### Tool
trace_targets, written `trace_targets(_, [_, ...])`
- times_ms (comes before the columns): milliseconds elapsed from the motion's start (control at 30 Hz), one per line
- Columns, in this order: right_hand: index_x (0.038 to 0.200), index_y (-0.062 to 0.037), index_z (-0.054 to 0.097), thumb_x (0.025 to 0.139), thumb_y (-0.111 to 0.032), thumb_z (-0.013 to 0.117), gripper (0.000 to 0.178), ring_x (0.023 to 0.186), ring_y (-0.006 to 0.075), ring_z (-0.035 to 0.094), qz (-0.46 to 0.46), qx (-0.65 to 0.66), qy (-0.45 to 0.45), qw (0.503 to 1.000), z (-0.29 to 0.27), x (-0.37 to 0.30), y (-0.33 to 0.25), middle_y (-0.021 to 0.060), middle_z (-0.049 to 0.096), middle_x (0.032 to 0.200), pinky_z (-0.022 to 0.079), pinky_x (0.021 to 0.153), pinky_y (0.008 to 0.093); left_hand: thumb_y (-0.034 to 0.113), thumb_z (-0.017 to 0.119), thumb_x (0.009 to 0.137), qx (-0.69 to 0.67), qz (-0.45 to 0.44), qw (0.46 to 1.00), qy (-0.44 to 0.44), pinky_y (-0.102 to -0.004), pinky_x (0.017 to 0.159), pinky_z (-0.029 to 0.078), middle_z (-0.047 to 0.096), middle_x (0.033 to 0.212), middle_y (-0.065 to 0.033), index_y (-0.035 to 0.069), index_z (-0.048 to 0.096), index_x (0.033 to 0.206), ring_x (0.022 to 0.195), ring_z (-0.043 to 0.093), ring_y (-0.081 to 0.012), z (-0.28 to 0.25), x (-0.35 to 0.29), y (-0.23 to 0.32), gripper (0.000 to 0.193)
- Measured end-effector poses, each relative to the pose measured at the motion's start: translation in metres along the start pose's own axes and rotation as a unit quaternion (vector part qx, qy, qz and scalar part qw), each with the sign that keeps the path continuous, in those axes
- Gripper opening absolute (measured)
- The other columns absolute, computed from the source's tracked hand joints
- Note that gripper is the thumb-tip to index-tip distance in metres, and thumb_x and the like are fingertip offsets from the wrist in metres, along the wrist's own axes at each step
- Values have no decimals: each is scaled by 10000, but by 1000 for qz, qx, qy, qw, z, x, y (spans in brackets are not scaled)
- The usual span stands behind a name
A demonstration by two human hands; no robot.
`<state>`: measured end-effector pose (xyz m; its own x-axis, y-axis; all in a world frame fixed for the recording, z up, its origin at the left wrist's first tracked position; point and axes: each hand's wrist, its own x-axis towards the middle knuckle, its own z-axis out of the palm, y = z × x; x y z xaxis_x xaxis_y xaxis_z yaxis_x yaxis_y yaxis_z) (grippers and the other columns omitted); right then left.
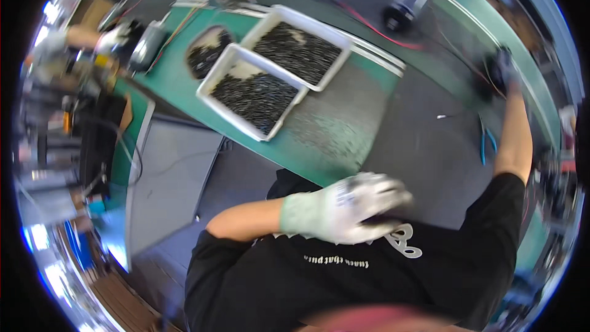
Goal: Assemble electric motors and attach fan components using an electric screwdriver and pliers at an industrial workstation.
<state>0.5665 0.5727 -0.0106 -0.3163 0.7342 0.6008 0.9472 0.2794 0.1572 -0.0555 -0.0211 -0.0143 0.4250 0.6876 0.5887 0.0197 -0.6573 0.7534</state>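
The left hand [350, 208], in a white knit glove, curls against the black shirt near the bench edge; its fingers seem cupped around something dark, though I cannot tell what. The right hand [503, 69] stretches far out to a dark object, grip unclear. Two white trays [216, 101] of small dark parts sit side by side on the green bench [319, 141], within reach.

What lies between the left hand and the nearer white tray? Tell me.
Head view: green bench top with a blurred scatter of small dark pieces.
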Motion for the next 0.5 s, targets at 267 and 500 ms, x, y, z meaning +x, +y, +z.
trace_targets(267, [1054,1,634,935,-371,558,398,791,231,646,24,569,-285,771,-86,-57,-571,125,656,1081,530,686,342,252,551,929,-10,-436,773,461,-311,711,474,630,889,-119,-63,600,1005,776,586,-177,-37,-50,45,328])
trace_targets(500, [1066,10,558,889,-210,650,296,741,192,646,355,819,-302,333,-89,-64,-617,106,670,848,545,663,297,316,546,884,475,-383,773,174,-441,796,503,649,1008,-204,15,615,1061,888,643,-359,-136,4,-37,357])
